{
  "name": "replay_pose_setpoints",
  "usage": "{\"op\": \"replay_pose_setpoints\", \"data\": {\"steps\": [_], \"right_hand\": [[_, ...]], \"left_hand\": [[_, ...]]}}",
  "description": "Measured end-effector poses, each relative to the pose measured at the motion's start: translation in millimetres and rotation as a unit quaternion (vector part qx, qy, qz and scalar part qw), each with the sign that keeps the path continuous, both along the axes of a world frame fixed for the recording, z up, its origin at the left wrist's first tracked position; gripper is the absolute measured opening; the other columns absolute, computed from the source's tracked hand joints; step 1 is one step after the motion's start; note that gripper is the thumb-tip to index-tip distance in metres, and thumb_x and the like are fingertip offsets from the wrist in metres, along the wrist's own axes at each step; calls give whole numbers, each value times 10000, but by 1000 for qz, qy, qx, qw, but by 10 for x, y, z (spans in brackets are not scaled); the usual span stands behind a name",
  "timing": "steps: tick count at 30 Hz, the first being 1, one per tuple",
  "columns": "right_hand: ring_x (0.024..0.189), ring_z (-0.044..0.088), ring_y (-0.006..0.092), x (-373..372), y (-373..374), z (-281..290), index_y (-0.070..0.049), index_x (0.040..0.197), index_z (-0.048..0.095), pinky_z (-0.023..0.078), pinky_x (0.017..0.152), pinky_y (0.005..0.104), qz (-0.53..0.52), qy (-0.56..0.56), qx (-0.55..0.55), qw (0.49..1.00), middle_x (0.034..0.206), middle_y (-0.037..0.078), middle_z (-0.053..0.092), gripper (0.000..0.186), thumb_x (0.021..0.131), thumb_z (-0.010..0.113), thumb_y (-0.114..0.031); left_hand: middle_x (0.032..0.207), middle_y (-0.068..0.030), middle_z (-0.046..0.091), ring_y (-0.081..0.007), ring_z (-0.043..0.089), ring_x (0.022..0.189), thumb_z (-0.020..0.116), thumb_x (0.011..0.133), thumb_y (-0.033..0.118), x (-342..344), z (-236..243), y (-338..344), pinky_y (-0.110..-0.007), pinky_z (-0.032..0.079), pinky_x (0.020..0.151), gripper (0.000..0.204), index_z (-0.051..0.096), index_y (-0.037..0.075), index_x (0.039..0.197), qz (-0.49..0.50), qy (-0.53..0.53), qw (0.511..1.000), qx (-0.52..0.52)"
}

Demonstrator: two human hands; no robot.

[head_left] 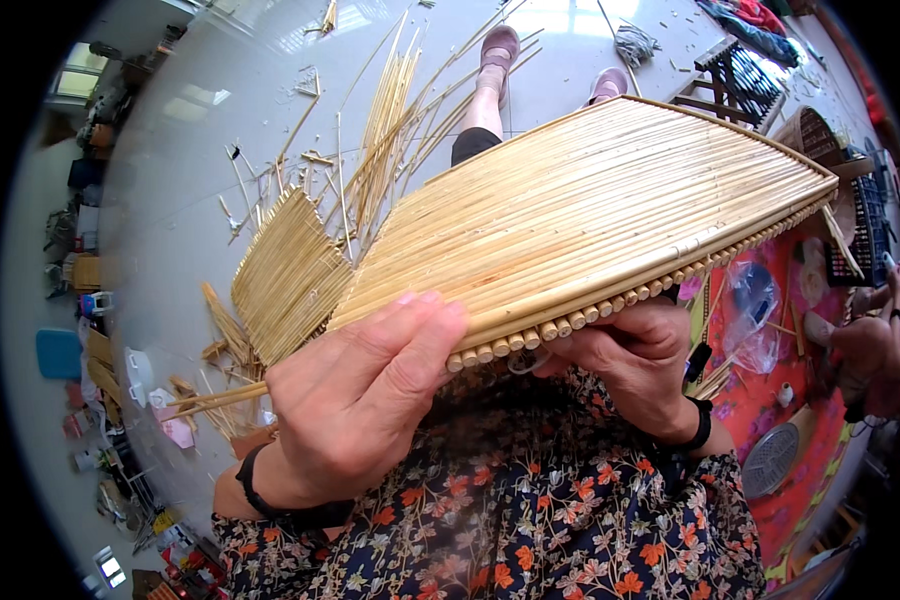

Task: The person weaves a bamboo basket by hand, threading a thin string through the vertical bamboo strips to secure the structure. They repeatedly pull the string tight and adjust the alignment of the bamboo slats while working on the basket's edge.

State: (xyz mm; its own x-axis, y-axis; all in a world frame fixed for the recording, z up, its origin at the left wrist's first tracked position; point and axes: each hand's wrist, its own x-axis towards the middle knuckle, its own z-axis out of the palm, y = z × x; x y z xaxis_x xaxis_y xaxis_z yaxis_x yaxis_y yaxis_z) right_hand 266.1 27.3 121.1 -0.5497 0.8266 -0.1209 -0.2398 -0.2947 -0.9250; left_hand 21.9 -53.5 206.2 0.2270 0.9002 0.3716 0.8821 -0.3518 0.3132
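A panel of pale reed stalks (570, 210) lies tilted across my lap, with round cut ends lined along its near edge. Thicker rods run along that edge, and their loose tips (210, 402) stick out to the left beyond my left hand (355, 390). That hand is closed on the panel's near left corner, thumb and fingers on top. Under the near edge, my right hand (635, 350) is closed, its fingertips partly hidden by the stalk ends. A thin pale strand (528, 364) loops beside those fingertips; whether they pinch it is unclear.
A smaller reed panel (290, 275) leans at the left. Long loose stalks (385, 130) and scraps lie on the pale tiled floor (190, 180). To the right are a red patterned mat (760, 400), a clear plastic bag (755, 310), a dark crate (860, 240) and another person's arm (865, 335).
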Motion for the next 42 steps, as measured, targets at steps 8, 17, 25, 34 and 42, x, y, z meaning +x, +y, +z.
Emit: {"op": "replay_pose_setpoints", "data": {"steps": [8, 17, 25, 34, 42], "right_hand": [[708, 756, 211, -149, 346, -27, -2, 1074, 806, 568, 633, 343, -20, -91, 405, 910, 860, 117, 766, 169, 911, 829, 35], [684, 744, 158, -246, 199, 221, -12, 1086, 802, 552, 599, 313, -52, -103, 268, 957, 822, 119, 768, 188, 908, 836, 37], [710, 729, 110, -358, 189, 101, 61, 1045, 764, 562, 617, 255, -93, -73, 322, 939, 879, 87, 789, 145, 922, 822, 113], [642, 688, 274, -543, 546, 14, -32, 1055, 758, 534, 584, 382, -93, -42, 530, 842, 780, 97, 674, 192, 890, 853, -4], [653, 688, 268, -510, 539, 66, -54, 1051, 742, 540, 571, 391, -85, -62, 520, 848, 783, 80, 655, 195, 888, 840, -11]], "left_hand": [[1150, -200, 805, -349, 814, 971, 853, 770, -52, -59, -29, -79, -398, 668, 814, 562, 782, 4, 1324, 34, -31, 999, -11], [1143, -199, 805, -336, 797, 895, 855, 765, -68, -156, -43, -18, -386, 646, 762, 626, 763, 16, 1378, 29, -46, 999, 3], [1145, -204, 802, -342, 799, 904, 861, 788, -56, -110, -17, 18, -400, 647, 774, 608, 757, 13, 1383, 39, -34, 999, -2], [1118, -217, 804, -346, 801, 914, 874, 865, -20, -209, 25, 37, -393, 645, 789, 536, 748, 5, 1386, 66, -86, 994, -18], [1140, -218, 802, -312, 803, 965, 847, 893, -46, -232, 54, 70, -368, 625, 824, 512, 738, -15, 1393, 52, -90, 994, -26]]}}
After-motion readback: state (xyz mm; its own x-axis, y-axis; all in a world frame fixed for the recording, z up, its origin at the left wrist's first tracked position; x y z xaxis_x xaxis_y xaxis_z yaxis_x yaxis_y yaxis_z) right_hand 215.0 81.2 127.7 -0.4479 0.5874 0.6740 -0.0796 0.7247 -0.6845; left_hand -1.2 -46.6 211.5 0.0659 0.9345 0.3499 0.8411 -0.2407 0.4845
